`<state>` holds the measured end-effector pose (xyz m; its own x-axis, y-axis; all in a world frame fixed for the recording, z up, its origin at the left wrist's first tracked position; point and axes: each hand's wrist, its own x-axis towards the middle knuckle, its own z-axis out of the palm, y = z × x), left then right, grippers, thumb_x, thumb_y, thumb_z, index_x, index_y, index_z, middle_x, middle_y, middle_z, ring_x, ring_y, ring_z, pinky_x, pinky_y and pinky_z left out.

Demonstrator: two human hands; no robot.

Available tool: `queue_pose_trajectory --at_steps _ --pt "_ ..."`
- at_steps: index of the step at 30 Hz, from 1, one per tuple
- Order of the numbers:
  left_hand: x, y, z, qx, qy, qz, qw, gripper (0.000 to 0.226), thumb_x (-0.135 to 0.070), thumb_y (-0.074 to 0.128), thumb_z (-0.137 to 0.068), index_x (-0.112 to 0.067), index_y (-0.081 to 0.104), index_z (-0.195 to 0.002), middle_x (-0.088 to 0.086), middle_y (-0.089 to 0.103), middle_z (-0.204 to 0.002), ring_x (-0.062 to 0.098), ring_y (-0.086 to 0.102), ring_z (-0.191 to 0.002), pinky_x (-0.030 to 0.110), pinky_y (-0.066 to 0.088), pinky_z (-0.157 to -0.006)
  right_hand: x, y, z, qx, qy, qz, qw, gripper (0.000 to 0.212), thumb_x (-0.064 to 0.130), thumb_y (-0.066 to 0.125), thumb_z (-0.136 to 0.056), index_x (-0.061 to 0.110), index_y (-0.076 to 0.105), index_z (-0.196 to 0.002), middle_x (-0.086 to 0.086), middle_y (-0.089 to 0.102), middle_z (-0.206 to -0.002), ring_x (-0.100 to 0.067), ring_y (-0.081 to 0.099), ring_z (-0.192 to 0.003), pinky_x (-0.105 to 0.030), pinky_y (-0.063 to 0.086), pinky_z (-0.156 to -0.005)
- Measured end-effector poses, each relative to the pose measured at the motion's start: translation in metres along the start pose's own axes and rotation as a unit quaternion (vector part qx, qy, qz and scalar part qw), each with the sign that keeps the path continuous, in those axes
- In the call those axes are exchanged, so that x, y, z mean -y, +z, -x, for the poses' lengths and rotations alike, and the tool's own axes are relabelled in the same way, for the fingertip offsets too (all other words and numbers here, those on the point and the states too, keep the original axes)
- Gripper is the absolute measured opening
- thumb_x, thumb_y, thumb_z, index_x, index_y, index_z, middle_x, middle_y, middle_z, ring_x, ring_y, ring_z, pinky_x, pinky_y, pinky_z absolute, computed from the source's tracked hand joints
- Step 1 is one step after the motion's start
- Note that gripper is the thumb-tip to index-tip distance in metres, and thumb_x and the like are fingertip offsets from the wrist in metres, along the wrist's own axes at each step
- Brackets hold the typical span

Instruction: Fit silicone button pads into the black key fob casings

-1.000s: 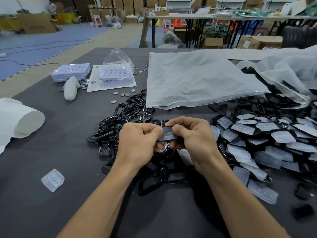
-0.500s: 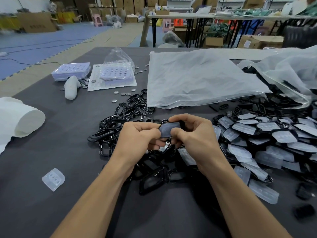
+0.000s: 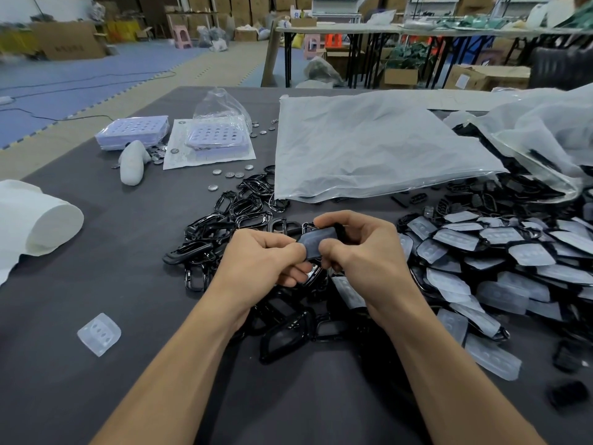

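Over the middle of the dark tabletop, the left hand and right hand together pinch one black key fob casing, thumbs pressing the grey silicone button pad on its face. Empty casings heap at 11 o'clock of the hands, padded casings at 3 o'clock. A loose pad lies at 8 o'clock, well apart.

Blue floor mats, folding tables, cardboard boxes
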<state>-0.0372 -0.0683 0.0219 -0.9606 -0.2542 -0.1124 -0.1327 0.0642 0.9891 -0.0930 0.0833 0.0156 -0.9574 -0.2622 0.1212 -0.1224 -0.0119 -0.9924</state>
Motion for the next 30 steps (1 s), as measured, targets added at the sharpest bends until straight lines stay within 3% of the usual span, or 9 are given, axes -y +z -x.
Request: queue_pose_trajectory --at_steps 6,15,23,27,30 --pt "-0.003 0.003 0.002 -0.019 0.003 0.012 1.000 0.024 0.005 0.064 -0.084 -0.004 0.080 -0.068 0.016 0.072 -0.065 0.016 0.064 -0.052 0.020 0.051 -0.048 -0.002 0.002 0.001 0.003 -0.001 0.014 1.000 0.026 0.002 0.071 -0.076 0.021 0.078 -0.091 -0.001 0.071 -0.065 -0.015 0.063 -0.054 -0.024 0.048 -0.055" --pt "0.001 0.006 0.000 -0.040 0.042 0.001 0.998 0.021 -0.010 0.074 -0.092 -0.010 0.081 -0.072 0.012 0.073 -0.065 0.015 0.065 -0.053 0.020 0.049 -0.048 -0.003 -0.001 -0.001 0.022 0.003 -0.002 1.000 0.031 -0.010 0.069 -0.082 0.017 0.078 -0.092 -0.006 0.071 -0.064 -0.017 0.060 -0.051 -0.024 0.049 -0.050" --pt "0.003 0.008 -0.002 -0.083 0.063 -0.026 0.994 0.027 -0.009 0.075 -0.088 -0.026 0.082 -0.069 0.007 0.070 -0.057 0.013 0.064 -0.046 0.021 0.048 -0.045 0.000 -0.009 -0.003 0.058 0.083 -0.116 0.988 0.038 -0.018 0.048 -0.090 0.003 0.076 -0.102 -0.022 0.072 -0.074 -0.026 0.068 -0.056 -0.027 0.057 -0.054" --pt "0.005 0.010 -0.001 -0.093 0.092 -0.059 0.990 0.026 -0.011 0.076 -0.088 -0.027 0.081 -0.068 0.005 0.071 -0.056 0.013 0.063 -0.045 0.021 0.048 -0.046 -0.004 0.001 0.001 0.012 0.017 -0.001 1.000 0.010 0.008 0.071 -0.084 0.016 0.077 -0.087 -0.011 0.072 -0.064 -0.024 0.064 -0.051 -0.032 0.055 -0.051" --pt "0.006 0.009 -0.001 -0.089 0.104 -0.060 0.989 0.026 -0.011 0.076 -0.088 -0.027 0.081 -0.069 0.004 0.071 -0.056 0.014 0.063 -0.045 0.022 0.049 -0.046 -0.007 0.003 -0.001 -0.002 -0.005 0.039 0.999 0.018 0.005 0.073 -0.087 0.021 0.074 -0.079 -0.010 0.068 -0.057 -0.029 0.060 -0.048 -0.038 0.052 -0.051"
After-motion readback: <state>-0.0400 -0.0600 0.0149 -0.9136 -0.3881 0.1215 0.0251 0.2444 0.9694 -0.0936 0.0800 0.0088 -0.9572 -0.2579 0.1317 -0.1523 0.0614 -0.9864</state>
